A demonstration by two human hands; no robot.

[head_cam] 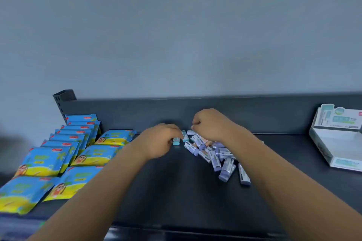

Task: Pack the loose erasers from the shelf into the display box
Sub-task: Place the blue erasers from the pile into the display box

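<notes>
The left hand (162, 140) bends its fingers down onto a teal eraser (176, 141), and the right hand (212, 126) is curled fist-like over the erasers (225, 168); whether either grips one I cannot tell. The mostly purple, sleeved pile lies mid-shelf (176, 191), well apart from the box (321, 143) at right, its print too blurred to read.

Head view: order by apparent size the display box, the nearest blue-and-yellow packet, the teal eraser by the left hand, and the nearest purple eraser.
1. display box, cut by the frame edge.
2. blue-and-yellow packet, also cut off.
3. purple eraser and teal eraser: unranked, alike; left hand partly covers the teal.
</notes>
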